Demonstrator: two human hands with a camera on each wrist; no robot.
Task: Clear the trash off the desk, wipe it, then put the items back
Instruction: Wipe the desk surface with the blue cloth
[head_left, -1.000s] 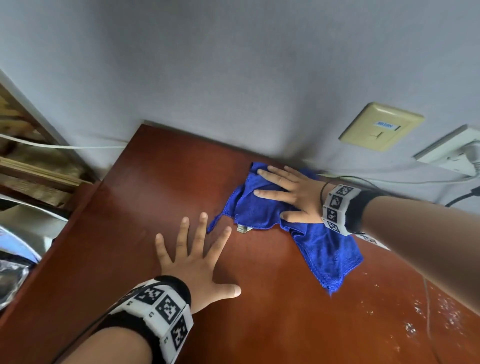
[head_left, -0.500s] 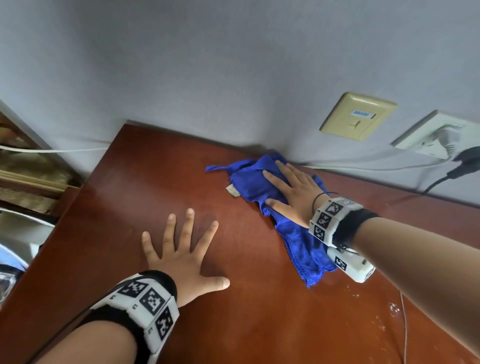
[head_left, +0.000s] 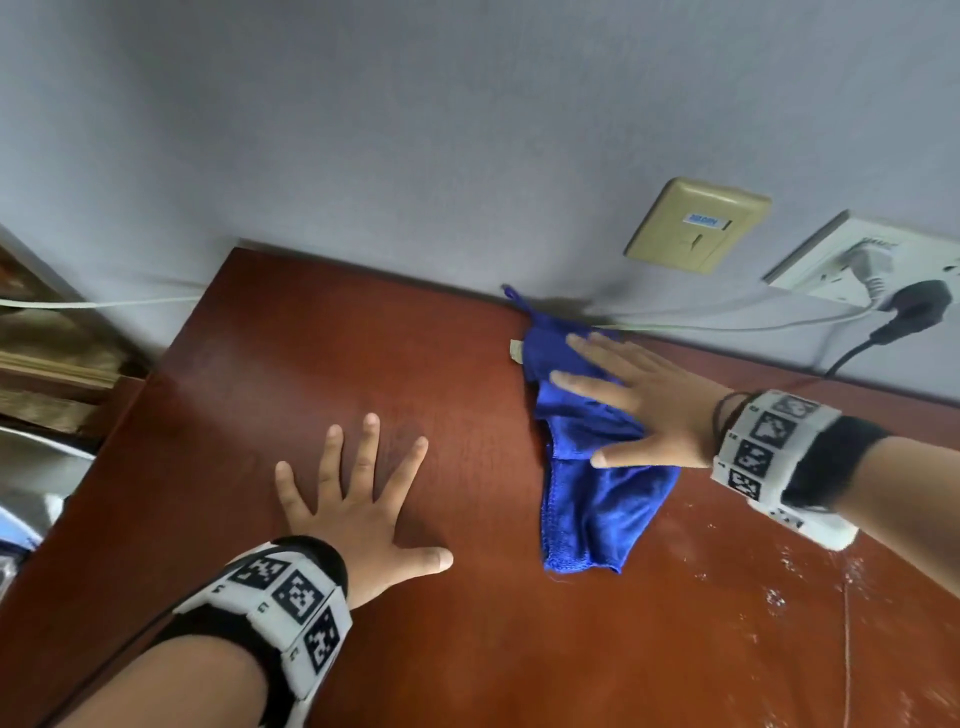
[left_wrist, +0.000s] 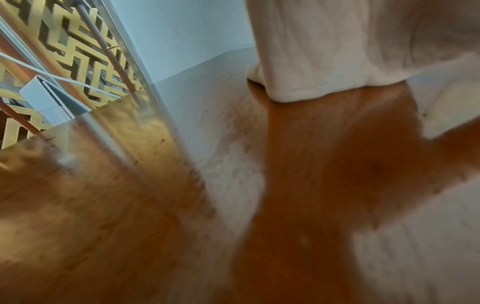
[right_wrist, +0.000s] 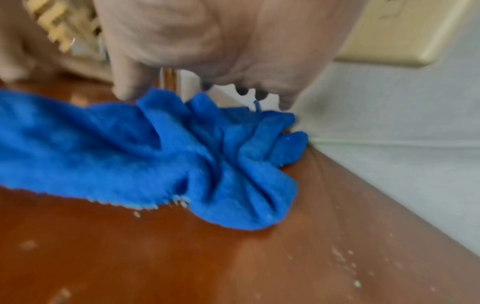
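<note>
Fingers of right hand (head_left: 654, 405) spread flat, pressing blue cloth (head_left: 587, 467), now swept rightward along wall vs. prior frame; left hand (head_left: 358, 504) splayed on desk (head_left: 311, 353); wiping approx. mid-pass.

A grey wall (head_left: 415, 130) is rising behind. A beige wall plate (head_left: 696, 224) with a small blue label is sitting on it, and just right of that a white socket (head_left: 852, 260) is holding 2 plugs, a white plug (head_left: 868, 262) and a black plug (head_left: 917, 306). A pale cable (head_left: 104, 303) is running along the wall at the left.
</note>
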